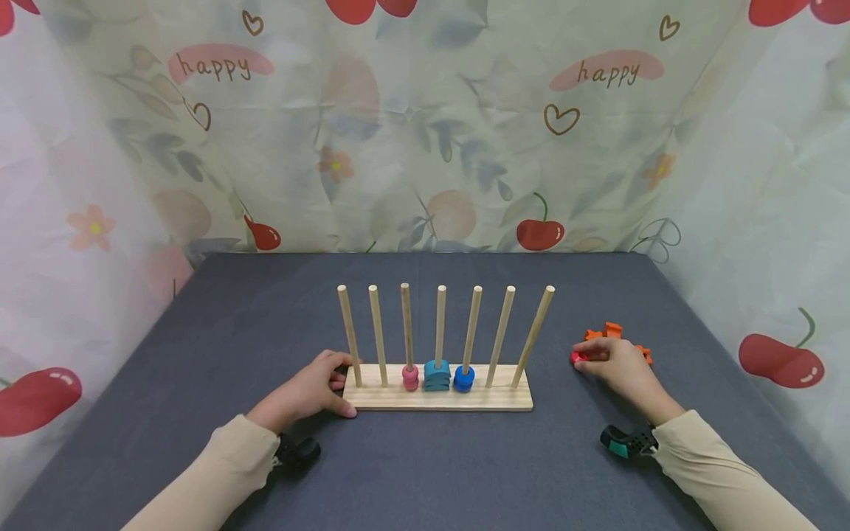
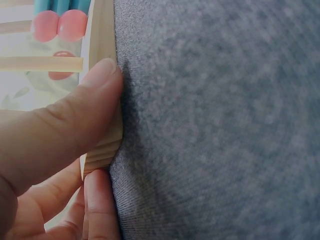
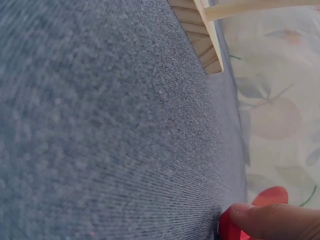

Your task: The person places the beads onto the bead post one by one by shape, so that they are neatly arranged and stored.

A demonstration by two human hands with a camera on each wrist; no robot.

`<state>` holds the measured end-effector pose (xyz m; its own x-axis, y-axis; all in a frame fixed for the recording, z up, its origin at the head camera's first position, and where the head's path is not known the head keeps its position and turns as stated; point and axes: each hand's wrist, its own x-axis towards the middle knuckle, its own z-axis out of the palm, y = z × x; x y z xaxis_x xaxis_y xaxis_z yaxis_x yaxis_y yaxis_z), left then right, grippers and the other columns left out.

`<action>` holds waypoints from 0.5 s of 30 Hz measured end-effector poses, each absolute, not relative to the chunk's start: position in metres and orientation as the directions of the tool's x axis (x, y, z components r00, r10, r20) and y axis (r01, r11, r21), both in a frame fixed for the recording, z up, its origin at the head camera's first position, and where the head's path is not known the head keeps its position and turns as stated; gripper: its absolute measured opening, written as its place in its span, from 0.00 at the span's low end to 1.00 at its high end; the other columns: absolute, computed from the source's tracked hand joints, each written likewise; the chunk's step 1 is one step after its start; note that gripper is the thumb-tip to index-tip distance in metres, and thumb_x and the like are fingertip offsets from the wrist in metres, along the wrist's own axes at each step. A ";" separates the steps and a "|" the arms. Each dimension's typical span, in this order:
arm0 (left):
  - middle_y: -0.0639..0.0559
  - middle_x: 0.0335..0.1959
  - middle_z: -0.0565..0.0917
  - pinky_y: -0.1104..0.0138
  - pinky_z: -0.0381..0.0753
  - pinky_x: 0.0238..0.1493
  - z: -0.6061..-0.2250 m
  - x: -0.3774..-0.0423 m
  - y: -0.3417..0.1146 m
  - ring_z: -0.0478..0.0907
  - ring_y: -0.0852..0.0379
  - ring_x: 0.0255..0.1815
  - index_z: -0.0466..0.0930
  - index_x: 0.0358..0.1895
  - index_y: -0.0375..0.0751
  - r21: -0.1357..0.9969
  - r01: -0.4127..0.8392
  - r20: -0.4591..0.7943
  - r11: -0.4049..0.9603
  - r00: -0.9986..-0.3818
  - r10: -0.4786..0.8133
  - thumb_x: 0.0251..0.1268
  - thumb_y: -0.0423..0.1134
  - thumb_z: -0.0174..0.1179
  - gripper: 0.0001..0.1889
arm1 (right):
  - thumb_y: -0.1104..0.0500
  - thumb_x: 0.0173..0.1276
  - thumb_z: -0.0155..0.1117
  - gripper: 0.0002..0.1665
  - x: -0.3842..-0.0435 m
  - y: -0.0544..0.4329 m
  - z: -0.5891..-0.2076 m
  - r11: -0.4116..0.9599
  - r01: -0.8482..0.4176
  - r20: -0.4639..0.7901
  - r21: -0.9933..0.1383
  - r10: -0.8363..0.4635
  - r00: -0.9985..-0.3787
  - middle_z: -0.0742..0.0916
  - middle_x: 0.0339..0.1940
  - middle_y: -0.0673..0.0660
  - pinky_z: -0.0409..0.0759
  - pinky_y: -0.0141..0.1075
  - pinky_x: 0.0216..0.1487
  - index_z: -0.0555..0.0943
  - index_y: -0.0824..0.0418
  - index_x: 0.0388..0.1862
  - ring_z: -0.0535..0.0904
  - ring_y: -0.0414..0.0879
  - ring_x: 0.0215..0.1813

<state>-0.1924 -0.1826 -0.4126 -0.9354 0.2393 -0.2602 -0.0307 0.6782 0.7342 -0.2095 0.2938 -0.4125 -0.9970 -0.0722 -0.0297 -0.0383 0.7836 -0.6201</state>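
A wooden peg board (image 1: 438,400) with several upright pegs lies across the middle of the table. My left hand (image 1: 311,389) grips its left end, the thumb along the front edge and the fingers at the end face. Pink beads (image 1: 410,378), teal wavy pieces (image 1: 437,376) and a blue bead (image 1: 463,379) sit low on three neighbouring pegs. To the right of the board, my right hand (image 1: 623,369) pinches a red bead (image 1: 578,357) at table level. The right wrist view shows the thumb against this red bead (image 3: 228,227); its far side is hidden.
Orange pieces (image 1: 612,330) lie just behind the right hand, partly covered by it. A dark grey cloth (image 1: 438,472) covers the table. Printed curtains (image 1: 412,147) hang at the back and both sides.
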 end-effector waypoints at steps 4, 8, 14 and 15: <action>0.43 0.55 0.68 0.55 0.75 0.56 -0.412 -0.192 -0.182 0.72 0.48 0.54 0.72 0.60 0.38 0.733 -0.033 -0.260 0.680 -0.937 0.234 0.37 0.31 0.80 0.40 | 0.57 0.61 0.71 0.22 -0.210 0.294 -0.413 0.783 -0.034 -0.032 -0.622 -0.068 -0.997 0.88 0.43 0.62 0.78 0.35 0.38 0.83 0.68 0.52 0.84 0.48 0.43; 0.44 0.55 0.68 0.55 0.74 0.56 -0.412 -0.192 -0.182 0.72 0.48 0.54 0.73 0.60 0.38 0.730 -0.035 -0.262 0.683 -0.937 0.231 0.36 0.31 0.80 0.40 | 0.57 0.61 0.71 0.22 -0.209 0.292 -0.408 0.778 -0.039 -0.012 -0.627 -0.060 -0.998 0.88 0.43 0.63 0.78 0.34 0.37 0.83 0.67 0.51 0.84 0.48 0.43; 0.43 0.55 0.68 0.55 0.74 0.56 -0.412 -0.193 -0.181 0.72 0.48 0.54 0.73 0.60 0.38 0.732 -0.039 -0.263 0.680 -0.937 0.230 0.36 0.31 0.80 0.40 | 0.54 0.62 0.71 0.23 -0.205 0.278 -0.384 0.740 -0.024 0.014 -0.672 -0.019 -1.000 0.87 0.47 0.63 0.79 0.32 0.39 0.82 0.65 0.53 0.83 0.52 0.48; 0.44 0.55 0.68 0.55 0.74 0.56 -0.412 -0.193 -0.181 0.72 0.48 0.54 0.73 0.60 0.38 0.734 -0.041 -0.264 0.678 -0.937 0.229 0.36 0.30 0.80 0.40 | 0.53 0.62 0.70 0.24 -0.203 0.275 -0.378 0.728 -0.019 0.016 -0.686 -0.011 -1.000 0.87 0.48 0.63 0.79 0.33 0.40 0.82 0.64 0.54 0.83 0.51 0.48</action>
